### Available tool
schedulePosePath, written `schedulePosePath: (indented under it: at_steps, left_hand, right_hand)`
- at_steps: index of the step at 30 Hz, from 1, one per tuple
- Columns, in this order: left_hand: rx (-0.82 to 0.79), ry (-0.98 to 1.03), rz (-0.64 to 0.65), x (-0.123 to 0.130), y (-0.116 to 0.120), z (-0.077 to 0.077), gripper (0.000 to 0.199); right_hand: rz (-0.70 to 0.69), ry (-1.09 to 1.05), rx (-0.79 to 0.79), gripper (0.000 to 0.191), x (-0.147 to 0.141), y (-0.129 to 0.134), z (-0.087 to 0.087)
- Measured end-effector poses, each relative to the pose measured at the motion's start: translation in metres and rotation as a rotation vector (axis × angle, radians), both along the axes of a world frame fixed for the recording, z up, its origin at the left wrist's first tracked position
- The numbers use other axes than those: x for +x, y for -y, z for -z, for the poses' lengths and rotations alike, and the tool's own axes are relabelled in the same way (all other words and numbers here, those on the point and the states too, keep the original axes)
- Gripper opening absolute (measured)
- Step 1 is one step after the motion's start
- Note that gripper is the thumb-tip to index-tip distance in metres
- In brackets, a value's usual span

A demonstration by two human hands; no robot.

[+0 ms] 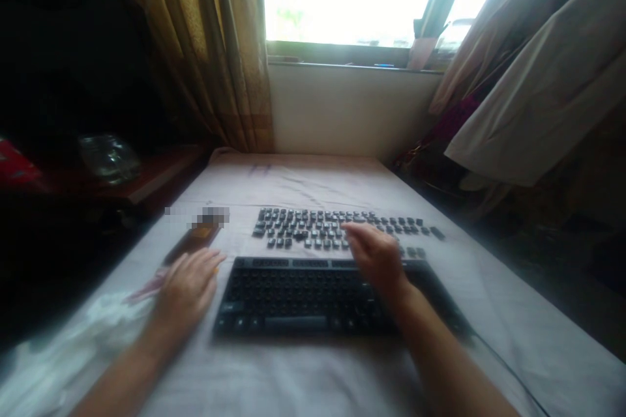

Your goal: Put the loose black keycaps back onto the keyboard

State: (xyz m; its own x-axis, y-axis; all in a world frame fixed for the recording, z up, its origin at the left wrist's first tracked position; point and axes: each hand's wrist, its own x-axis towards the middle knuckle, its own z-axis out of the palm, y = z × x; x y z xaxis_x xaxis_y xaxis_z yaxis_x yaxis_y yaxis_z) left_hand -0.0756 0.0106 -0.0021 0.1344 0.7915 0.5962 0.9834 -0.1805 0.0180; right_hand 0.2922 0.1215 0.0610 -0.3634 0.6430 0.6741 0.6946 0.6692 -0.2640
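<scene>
A black keyboard (303,296) lies on the pale cloth in front of me. Behind it, loose black keycaps (317,227) are laid out in rows. My right hand (376,254) reaches over the keyboard's back edge to the keycaps; its fingers are pressed together, and whatever they may hold is hidden. Left of the keyboard, my left hand (190,283) rests low over the cloth with its fingers stretched out, close to a small orange bit at the fingertips. A dark brown object (188,242), partly blurred out, lies just beyond my left hand.
White crumpled plastic (73,342) and a pinkish item (147,288) lie at the left. A cable (508,365) runs off the keyboard's right side. Further off are a glass bowl (110,159), a yellow curtain (235,45), a window and hanging clothes (538,91).
</scene>
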Motion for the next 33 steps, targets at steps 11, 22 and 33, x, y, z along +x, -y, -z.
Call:
schedulePosePath:
  at_steps: [11, 22, 33]
  left_hand:
    - [0.22, -0.096, 0.117, 0.013, -0.003, -0.014, 0.037]
    - [0.214, 0.047, 0.178, 0.029, -0.023, -0.013, 0.029]
    - [0.182, 0.133, 0.216, 0.025, -0.017, -0.009, 0.031]
  right_hand:
    - [-0.074, 0.006, 0.119, 0.026, 0.002, -0.005, 0.019]
    - [-0.031, 0.349, -0.14, 0.026, -0.045, -0.031, -0.002]
    - [-0.047, 0.637, -0.281, 0.022, -0.08, -0.04, -0.002]
